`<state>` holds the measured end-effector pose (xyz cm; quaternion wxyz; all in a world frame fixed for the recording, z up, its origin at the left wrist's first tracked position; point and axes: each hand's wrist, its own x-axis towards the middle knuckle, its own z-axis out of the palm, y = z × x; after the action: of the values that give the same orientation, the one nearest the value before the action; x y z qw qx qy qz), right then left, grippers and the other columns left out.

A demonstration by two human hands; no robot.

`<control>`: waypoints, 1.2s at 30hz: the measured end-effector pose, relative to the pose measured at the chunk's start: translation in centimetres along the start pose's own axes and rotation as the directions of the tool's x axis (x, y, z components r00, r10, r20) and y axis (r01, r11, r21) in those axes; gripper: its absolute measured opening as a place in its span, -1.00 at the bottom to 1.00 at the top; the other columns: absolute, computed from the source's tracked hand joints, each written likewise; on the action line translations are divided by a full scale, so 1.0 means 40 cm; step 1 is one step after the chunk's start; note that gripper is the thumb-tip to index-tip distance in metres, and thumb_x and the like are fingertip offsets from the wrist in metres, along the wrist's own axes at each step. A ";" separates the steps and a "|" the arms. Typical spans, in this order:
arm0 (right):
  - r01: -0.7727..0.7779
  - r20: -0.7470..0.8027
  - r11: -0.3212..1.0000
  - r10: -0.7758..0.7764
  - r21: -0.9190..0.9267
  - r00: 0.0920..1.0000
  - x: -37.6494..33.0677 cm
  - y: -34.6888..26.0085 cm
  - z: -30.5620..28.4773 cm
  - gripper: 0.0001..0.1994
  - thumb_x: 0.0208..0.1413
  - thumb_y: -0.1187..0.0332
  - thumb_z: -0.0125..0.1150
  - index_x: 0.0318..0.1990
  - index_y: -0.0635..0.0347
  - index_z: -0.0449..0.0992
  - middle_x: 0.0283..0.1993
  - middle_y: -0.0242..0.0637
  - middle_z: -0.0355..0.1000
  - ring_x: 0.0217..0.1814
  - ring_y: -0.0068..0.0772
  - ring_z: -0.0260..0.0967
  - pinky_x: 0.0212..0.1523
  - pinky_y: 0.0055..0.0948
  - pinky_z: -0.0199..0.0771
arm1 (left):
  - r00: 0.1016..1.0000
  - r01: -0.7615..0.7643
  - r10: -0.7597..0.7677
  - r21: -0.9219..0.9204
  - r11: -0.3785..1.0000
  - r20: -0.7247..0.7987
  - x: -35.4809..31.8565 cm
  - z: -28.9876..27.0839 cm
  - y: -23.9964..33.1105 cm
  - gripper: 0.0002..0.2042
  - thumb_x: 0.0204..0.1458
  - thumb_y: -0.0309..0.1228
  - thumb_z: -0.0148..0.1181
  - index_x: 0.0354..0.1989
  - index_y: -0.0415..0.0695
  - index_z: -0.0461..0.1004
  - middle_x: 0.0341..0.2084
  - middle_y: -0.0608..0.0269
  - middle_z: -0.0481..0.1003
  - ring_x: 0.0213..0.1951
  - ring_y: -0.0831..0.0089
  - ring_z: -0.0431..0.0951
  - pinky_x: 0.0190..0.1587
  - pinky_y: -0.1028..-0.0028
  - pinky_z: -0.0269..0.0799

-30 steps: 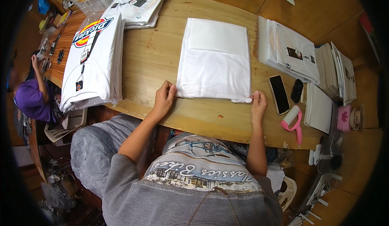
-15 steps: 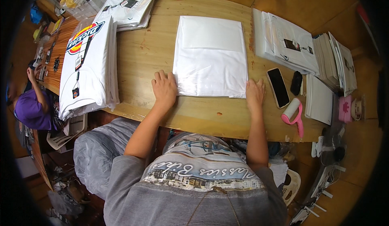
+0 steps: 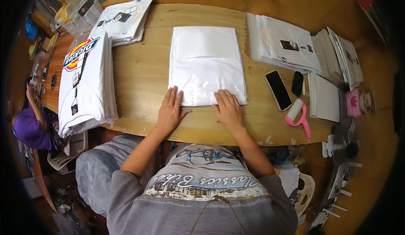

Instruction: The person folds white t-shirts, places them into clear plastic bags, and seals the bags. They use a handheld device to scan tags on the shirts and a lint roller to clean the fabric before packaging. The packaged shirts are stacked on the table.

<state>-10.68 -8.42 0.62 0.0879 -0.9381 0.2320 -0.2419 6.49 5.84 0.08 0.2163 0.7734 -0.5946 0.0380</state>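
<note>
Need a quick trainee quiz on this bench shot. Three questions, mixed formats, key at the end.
1. Multiple choice: where does the phone lie relative to the white folded garment?
A) On top of it
B) To its right
C) To its left

2. True or false: the left grip and the right grip, both bare hands, have fingers laid on the garment's near edge.

3. Fill in the blank: the roller on the table has a ____ handle.

Key:
1. B
2. True
3. Pink
</note>
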 end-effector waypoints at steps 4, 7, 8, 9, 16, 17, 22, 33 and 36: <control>-0.166 -0.009 0.985 0.166 -0.036 0.986 -0.043 0.067 -0.007 -0.52 -0.24 0.25 0.22 -0.15 0.35 0.31 -0.02 -0.11 0.21 0.06 -0.13 0.10 0.01 -0.32 0.18 | 0.996 -0.060 0.059 0.013 0.998 0.071 0.003 0.004 -0.047 -0.50 -0.20 -0.40 0.12 -0.04 -0.30 0.18 -0.01 -0.12 0.15 0.00 0.06 0.21 0.03 0.35 0.16; -0.204 -0.036 0.979 0.204 -0.008 0.978 -0.068 0.098 -0.022 -0.46 -0.29 0.19 0.27 -0.15 0.35 0.30 0.01 -0.09 0.17 0.07 -0.11 0.09 0.03 -0.33 0.16 | 0.988 -0.090 0.096 -0.060 0.994 0.122 0.029 -0.015 -0.058 -0.56 -0.25 -0.51 0.09 -0.09 -0.26 0.22 -0.04 -0.11 0.18 -0.03 0.06 0.23 0.01 0.34 0.19; -0.207 -0.052 0.978 0.207 0.000 0.977 -0.070 0.103 -0.021 -0.46 -0.29 0.19 0.27 -0.15 0.35 0.30 0.01 -0.08 0.17 0.06 -0.11 0.10 0.02 -0.33 0.16 | 0.993 -0.040 0.053 -0.130 0.991 0.104 0.045 -0.028 -0.046 -0.59 -0.33 -0.59 0.06 -0.18 -0.23 0.26 -0.08 -0.04 0.23 -0.09 0.07 0.28 -0.05 0.32 0.24; -0.210 -0.068 0.978 0.210 0.009 0.975 -0.072 0.105 -0.022 -0.46 -0.29 0.19 0.27 -0.15 0.35 0.31 0.01 -0.07 0.17 0.06 -0.11 0.10 0.01 -0.32 0.17 | 0.994 -0.051 0.065 -0.142 0.989 0.092 0.054 -0.024 -0.054 -0.61 -0.34 -0.60 0.06 -0.20 -0.22 0.27 -0.09 -0.01 0.25 -0.11 0.09 0.29 -0.07 0.32 0.25; -0.080 -0.139 0.996 0.086 0.048 0.987 -0.039 0.171 -0.039 -0.54 -0.43 0.39 0.30 -0.24 0.28 0.36 -0.21 -0.15 0.31 -0.15 -0.18 0.24 -0.14 -0.34 0.24 | 0.960 -0.081 0.008 -0.251 0.965 -0.279 0.114 -0.026 -0.092 -0.70 -0.38 -0.72 0.03 -0.37 -0.18 0.38 -0.43 0.18 0.45 -0.35 0.22 0.44 -0.31 0.41 0.35; -0.121 -0.171 0.984 0.143 0.133 0.975 -0.033 0.176 -0.064 -0.56 -0.45 0.43 0.29 -0.25 0.26 0.37 -0.24 -0.17 0.33 -0.18 -0.19 0.26 -0.16 -0.34 0.26 | 0.938 -0.084 0.002 -0.223 0.971 -0.346 0.125 -0.065 -0.069 -0.71 -0.37 -0.71 0.05 -0.37 -0.18 0.39 -0.45 0.18 0.45 -0.37 0.23 0.44 -0.34 0.42 0.34; -0.082 -0.494 0.920 0.279 0.383 0.824 0.054 0.066 -0.373 -0.60 -0.37 0.58 0.20 -0.21 0.21 0.39 -0.29 -0.20 0.38 -0.24 -0.29 0.34 -0.22 -0.38 0.35 | 0.671 -0.153 0.046 -0.077 0.985 -0.740 0.152 -0.299 -0.006 -0.85 -0.32 -0.62 0.18 -0.48 -0.22 0.43 -0.59 0.19 0.44 -0.57 0.39 0.43 -0.51 0.51 0.29; -0.471 -0.173 0.867 0.495 0.160 0.852 0.196 0.242 -0.150 -0.65 -0.04 0.34 0.05 -0.03 0.08 0.27 -0.12 -0.11 0.30 -0.15 -0.12 0.29 -0.21 -0.34 0.28 | 0.921 0.338 -0.309 0.091 0.937 -0.238 0.304 -0.060 -0.084 -0.61 -0.26 -0.02 0.15 -0.37 -0.06 0.40 -0.80 0.14 0.38 -0.69 0.18 0.40 -0.62 0.32 0.27; -0.534 -0.159 0.837 0.515 -0.120 0.842 0.177 0.221 -0.033 -0.59 -0.05 0.24 0.05 0.01 -0.02 0.25 -0.05 -0.18 0.21 -0.03 -0.21 0.17 -0.15 -0.15 0.20 | 0.904 0.415 -0.402 0.072 0.907 -0.144 0.304 0.052 -0.027 -0.51 -0.18 -0.02 0.07 -0.23 -0.22 0.35 -0.38 -0.01 0.43 -0.33 0.15 0.43 -0.36 0.28 0.30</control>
<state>-9.31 -19.62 2.22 0.0613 -0.8260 0.5039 -0.2452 10.61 -5.72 1.75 0.2170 0.8868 -0.4018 0.0704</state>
